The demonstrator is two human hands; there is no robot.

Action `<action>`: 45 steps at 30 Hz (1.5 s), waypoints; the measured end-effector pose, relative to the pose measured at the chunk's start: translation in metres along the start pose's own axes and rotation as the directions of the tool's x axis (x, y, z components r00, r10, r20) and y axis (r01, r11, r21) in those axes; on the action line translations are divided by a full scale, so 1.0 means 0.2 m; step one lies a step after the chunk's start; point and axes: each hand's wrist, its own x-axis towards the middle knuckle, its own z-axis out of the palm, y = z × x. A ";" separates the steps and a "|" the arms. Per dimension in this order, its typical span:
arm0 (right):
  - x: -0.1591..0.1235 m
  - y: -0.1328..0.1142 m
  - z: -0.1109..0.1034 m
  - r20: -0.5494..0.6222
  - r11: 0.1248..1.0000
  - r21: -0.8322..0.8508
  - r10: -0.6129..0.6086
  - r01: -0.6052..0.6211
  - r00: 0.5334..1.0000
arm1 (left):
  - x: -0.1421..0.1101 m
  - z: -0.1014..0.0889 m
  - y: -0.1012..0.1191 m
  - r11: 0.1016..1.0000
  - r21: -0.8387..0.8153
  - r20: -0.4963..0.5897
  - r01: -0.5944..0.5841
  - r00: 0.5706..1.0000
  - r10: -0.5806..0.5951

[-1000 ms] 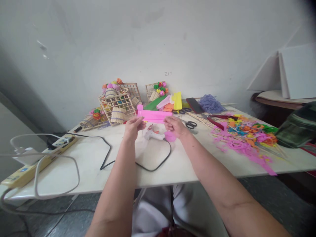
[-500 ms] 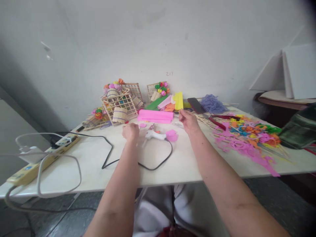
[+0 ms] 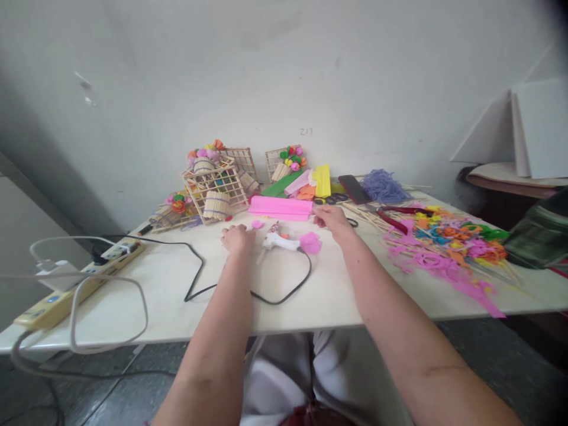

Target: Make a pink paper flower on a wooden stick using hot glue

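My left hand [image 3: 237,238] rests on the white table [image 3: 310,296] with its fingers curled under; what they hold is hidden. A small pink foam disc [image 3: 256,224] lies just beyond it. To its right lies a white glue gun [image 3: 279,241], beside a pink foam flower [image 3: 309,242]. My right hand [image 3: 331,217] is lowered near the right end of a folded pink foam sheet [image 3: 279,207], fingers pinched together. Black-handled scissors [image 3: 352,222] show partly behind it.
Stick baskets with foam flowers [image 3: 213,183] stand at the back by the wall. Coloured foam sheets [image 3: 310,182], a phone [image 3: 352,189] and purple yarn [image 3: 384,186] lie behind. Red pliers [image 3: 393,219] and foam scraps [image 3: 444,248] fill the right. A power strip [image 3: 66,296] lies left.
Both hands held the pink foam sheet and a stick up a second ago. The sheet now lies on the table, my left hand has dropped beside the glue gun, my right lowered after a swing right.
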 end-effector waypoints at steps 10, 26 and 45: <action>0.00 0.00 0.00 0.029 0.988 -0.152 0.033 -0.028 0.999 | 0.03 0.03 -0.03 0.999 0.017 -0.004 0.027 1.000 -0.026; -0.03 -0.01 -0.03 0.528 0.635 -0.724 0.261 0.269 0.808 | -0.03 -0.01 0.04 0.997 -0.055 -0.233 -0.045 0.972 0.032; -0.01 0.03 -0.06 0.501 0.754 -0.619 0.166 0.218 0.849 | -0.01 -0.06 0.04 0.989 -0.148 -0.128 0.012 0.991 -0.031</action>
